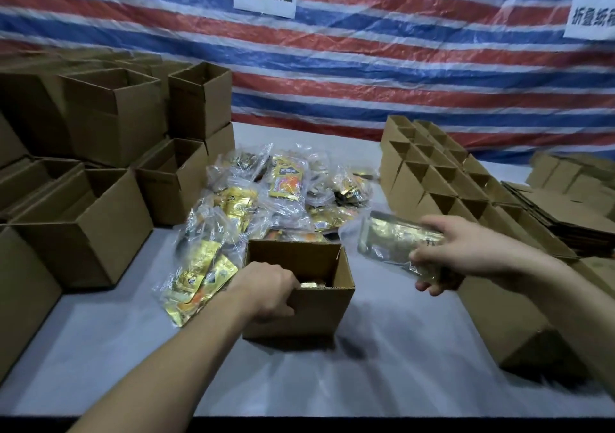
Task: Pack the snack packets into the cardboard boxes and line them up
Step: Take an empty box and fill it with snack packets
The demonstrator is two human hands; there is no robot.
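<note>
I hold the open cardboard box (319, 313) at centre frame, with one snack packet (396, 243) in hand.
My left grip (269, 291) curls over the box's near-left rim on the grey worktop (382, 366). My right grip (466, 253) clasps the clear-wrapped gold packet right of the box. The heap of packets (266, 193) lies behind the box, and something gold shows inside it.
</note>
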